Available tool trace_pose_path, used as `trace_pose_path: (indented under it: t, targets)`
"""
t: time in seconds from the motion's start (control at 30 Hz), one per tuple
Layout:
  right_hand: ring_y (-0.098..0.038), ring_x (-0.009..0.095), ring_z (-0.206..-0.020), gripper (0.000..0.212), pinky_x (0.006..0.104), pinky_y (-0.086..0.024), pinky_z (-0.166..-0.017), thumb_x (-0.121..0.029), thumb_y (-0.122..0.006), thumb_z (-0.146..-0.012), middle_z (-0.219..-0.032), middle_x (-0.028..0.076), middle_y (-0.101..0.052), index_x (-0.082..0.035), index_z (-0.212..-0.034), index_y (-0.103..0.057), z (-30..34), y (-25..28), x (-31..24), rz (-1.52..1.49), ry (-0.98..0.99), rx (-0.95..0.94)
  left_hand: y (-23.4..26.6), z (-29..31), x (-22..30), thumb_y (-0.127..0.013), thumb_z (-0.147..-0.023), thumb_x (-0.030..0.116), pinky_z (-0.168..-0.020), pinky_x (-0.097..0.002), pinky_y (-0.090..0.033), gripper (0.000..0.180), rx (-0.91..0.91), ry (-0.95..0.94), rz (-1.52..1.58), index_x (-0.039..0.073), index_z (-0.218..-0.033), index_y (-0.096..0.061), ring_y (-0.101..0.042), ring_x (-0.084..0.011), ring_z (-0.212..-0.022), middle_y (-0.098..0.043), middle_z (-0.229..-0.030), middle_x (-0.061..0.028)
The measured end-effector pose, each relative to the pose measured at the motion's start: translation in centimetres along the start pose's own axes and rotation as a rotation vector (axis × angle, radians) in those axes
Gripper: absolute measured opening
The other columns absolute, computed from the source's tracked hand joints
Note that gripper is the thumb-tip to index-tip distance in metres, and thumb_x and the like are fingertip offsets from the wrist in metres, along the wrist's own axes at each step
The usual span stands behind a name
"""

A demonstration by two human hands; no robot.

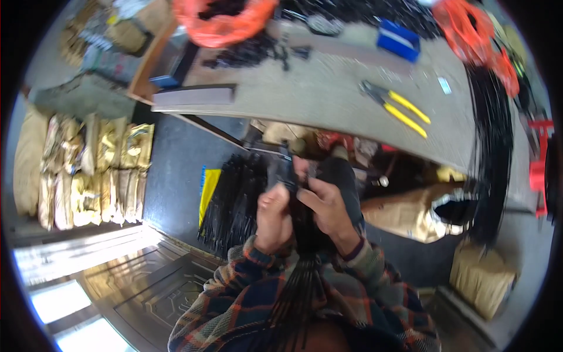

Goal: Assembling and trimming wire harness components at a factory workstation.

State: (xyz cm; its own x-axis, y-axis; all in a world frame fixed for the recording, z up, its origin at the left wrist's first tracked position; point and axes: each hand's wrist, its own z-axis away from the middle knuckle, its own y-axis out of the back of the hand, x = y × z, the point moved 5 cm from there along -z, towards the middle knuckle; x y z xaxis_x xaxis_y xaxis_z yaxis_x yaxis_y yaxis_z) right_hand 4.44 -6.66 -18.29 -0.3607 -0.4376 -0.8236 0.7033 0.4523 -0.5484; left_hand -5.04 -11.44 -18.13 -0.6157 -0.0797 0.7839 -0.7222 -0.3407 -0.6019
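My left hand (274, 220) is closed, thumb up, around a dark black piece at the upper end of a bundle of thin black cables (299, 293). The bundle runs down over my lap and plaid jacket. Close on its right, my right hand (329, 205) has its fingers curled against the same black end; motion blur hides the details there. Another heap of thin black cables (231, 199) lies left of my hands, beside a yellow strip (210, 196).
Beyond my hands stands a grey table (328, 94) with yellow-handled pliers (402, 108), a blue box (399, 41), orange plastic bags (205, 35) and loose black parts (246, 53). Long black cables (492, 129) hang off its right side. Brown paper packages (94, 170) lie at left.
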Motion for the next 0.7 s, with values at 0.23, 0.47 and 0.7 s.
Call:
trace_pose_path:
  t: [0.23,0.47,0.7]
  targets:
    - [-0.057,0.015,-0.066,0.026,0.0257,-0.047,-0.064,-0.018,-0.044,-0.081,-0.075,0.008,-0.058,0.004,-0.088,-0.054,3.1,2.3,1.5,-0.005,0.123,-0.072,-0.5,1.1,-3.4,-0.055,-0.088,0.03,-0.049,-0.0154,-0.031,0.021,-0.268,0.397,-0.054,0.01,-0.09,-0.06,-0.04,-0.0001,-0.056,-0.05,-0.067,0.007]
    - [-0.056,0.019,-0.064,0.019,0.0338,-0.051,-0.067,-0.009,-0.048,-0.079,-0.073,0.011,-0.056,0.007,-0.087,-0.052,4.2,1.0,0.4,-0.196,0.135,0.035,-1.6,3.0,-0.6,-0.035,-0.092,0.05,-0.076,-0.0228,-0.037,0.062,-0.403,0.186,0.055,0.002,-0.13,-0.041,-0.048,-0.011,-0.089,-0.051,-0.098,-0.0016]
    - [-0.057,0.018,-0.07,0.01,0.0327,-0.051,-0.071,0.0,-0.048,-0.082,-0.08,0.01,-0.057,0.006,-0.086,-0.055,3.0,2.2,-3.5,-0.116,0.239,0.267,3.6,6.2,-2.1,-0.061,-0.062,0.069,-0.106,-0.0398,-0.013,0.114,-0.562,-0.256,-0.668,-0.003,-0.138,-0.016,-0.024,-0.0304,-0.131,-0.023,-0.143,-0.018]
